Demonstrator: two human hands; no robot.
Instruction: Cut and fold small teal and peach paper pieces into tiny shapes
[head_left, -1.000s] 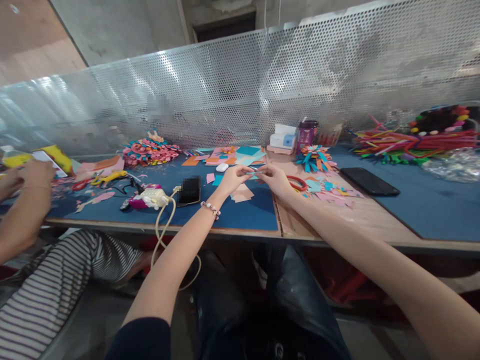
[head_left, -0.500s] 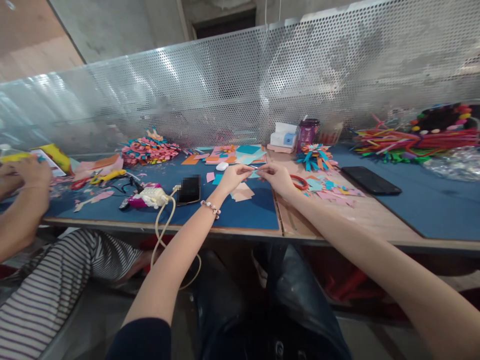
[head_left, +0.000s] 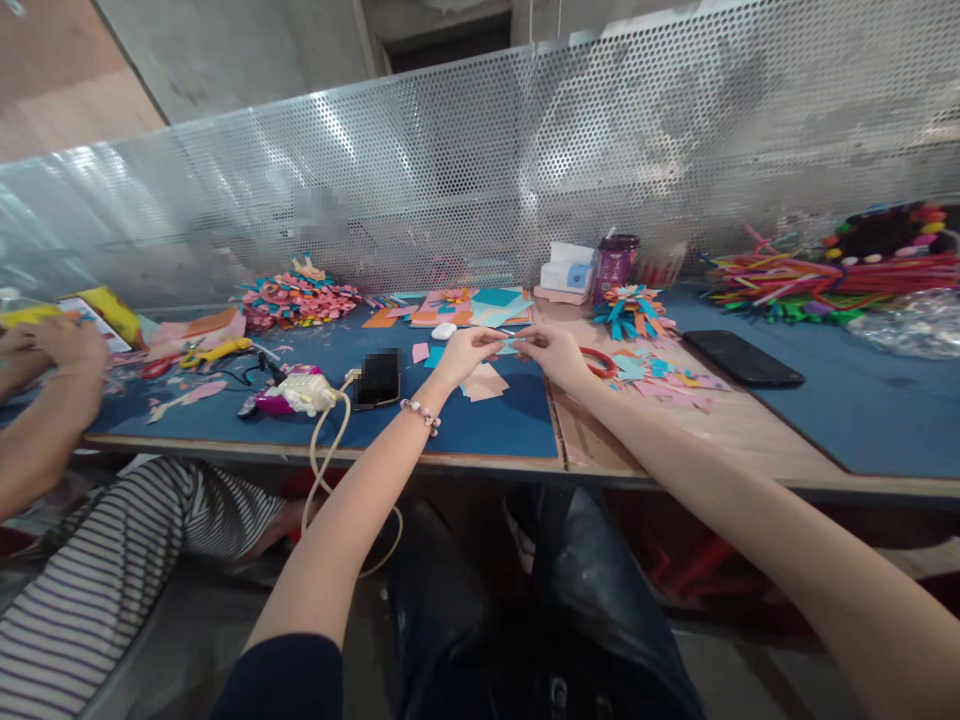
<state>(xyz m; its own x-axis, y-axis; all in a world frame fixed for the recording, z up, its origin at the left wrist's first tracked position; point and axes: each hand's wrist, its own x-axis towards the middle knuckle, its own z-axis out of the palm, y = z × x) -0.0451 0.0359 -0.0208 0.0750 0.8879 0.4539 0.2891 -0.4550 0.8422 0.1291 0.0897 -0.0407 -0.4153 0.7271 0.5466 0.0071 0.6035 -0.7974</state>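
Observation:
My left hand [head_left: 469, 355] and my right hand [head_left: 553, 354] meet over the blue mat, fingertips pinched on a small light-blue paper piece [head_left: 511, 345] between them. Its exact shape is mostly covered by the fingers. Under and beside my left hand lie peach paper squares [head_left: 486, 383], with a pink square [head_left: 420, 353] farther left. Scissors with red handles [head_left: 600, 363] rest right beside my right hand. A white earbud case [head_left: 444, 331] sits just behind my left hand.
A stack of coloured paper [head_left: 499, 300] lies behind my hands. Left are a phone [head_left: 379, 380], a power strip [head_left: 304, 393] with a looping cable, and a co-worker's hands [head_left: 64, 345]. Right are paper scraps [head_left: 664, 380], a blue-orange paper bundle [head_left: 634, 314] and a black phone [head_left: 742, 358].
Both hands stay in nearly the same place, with only slight finger movement around the paper piece. A thin light edge now shows above the fingertips.

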